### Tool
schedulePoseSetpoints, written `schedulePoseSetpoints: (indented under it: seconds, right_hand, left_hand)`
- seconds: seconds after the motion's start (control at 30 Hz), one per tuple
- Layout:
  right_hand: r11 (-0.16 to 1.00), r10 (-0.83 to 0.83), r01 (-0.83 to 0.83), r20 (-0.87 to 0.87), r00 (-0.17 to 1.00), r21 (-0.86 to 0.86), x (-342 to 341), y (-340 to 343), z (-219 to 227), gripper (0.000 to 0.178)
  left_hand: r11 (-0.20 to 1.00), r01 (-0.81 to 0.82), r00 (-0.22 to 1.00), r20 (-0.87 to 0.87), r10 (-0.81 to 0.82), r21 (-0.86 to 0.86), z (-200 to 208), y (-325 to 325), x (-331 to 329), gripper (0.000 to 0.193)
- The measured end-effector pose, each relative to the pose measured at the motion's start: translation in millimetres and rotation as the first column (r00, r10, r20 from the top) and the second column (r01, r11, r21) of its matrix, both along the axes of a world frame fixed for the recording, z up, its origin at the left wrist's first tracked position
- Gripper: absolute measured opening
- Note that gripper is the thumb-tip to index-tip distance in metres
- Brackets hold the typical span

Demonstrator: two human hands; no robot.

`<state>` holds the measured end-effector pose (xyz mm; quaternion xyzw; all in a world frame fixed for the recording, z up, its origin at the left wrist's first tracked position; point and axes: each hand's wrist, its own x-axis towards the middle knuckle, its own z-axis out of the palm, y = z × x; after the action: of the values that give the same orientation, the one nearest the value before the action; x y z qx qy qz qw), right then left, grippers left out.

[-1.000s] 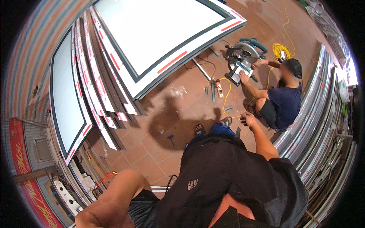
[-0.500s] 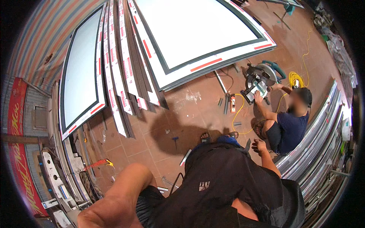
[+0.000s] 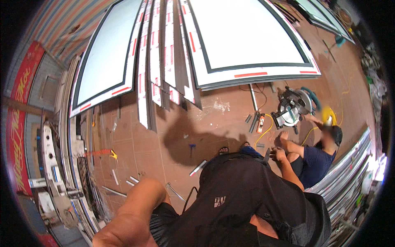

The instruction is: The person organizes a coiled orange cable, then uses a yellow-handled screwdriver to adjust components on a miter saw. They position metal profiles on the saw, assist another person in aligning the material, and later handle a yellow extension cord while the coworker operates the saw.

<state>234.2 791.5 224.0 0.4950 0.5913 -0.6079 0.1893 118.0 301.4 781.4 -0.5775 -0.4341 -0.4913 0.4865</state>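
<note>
The brown tiled floor [image 3: 144, 152] is spreading beneath and ahead of the right hand [image 3: 279, 154]. A large framed panel [image 3: 247, 37], white with a dark inner border, is standing well ahead of that hand and to its left; a second framed panel [image 3: 107, 53] is standing farther left. Long wrapped strips [image 3: 169, 45] with red markings are running between the two panels. A stack of metal profiles [image 3: 349, 177] is lying to the right of the hand, beyond a co-worker [image 3: 314, 162] in a dark shirt and cap, who is squatting just right of it with one arm pointing toward the saw [image 3: 294, 106]. The saw is resting on the floor ahead of the hand.

The left arm [image 3: 131, 214] is bending sharply at the elbow, its forearm running off the lower edge; the left hand is lying outside the view, so its state cannot be told. The right forearm [image 3: 292, 175] is angling forward and inward beside the hip. The right hand is hanging near the waist, its fingers loosely curling and standing slightly apart.

A yellow cable coil [image 3: 330, 117] is lying ahead and right of this hand; an orange-and-white power strip [image 3: 260, 123] is lying ahead and slightly left. A grey offcut [image 3: 261, 145] is lying closer, and a dark strap end [image 3: 267, 154] is projecting just left of the fingers; contact cannot be confirmed.
</note>
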Motion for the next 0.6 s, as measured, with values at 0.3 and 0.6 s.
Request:
schedulePoseSetpoints:
  seconds: [0.3, 0.6]
  right_hand:
    - [0.972, 0.233, -0.232, 0.022, 0.972, -0.022, -56.7, 27.4, -34.6, 0.027]
    - [0.884, 0.462, -0.462, -0.017, 0.887, -0.073, -97.3, 45.1, -20.7, 0.029]
  left_hand:
    - [0.971, -0.235, 0.845, 0.502, 0.185, 0.037, -50.8, -64.1, 16.5, 0.042]
    - [0.581, -0.794, -0.416, 0.856, -0.307, -0.177, -372.8, -159.1, -72.9, 0.046]
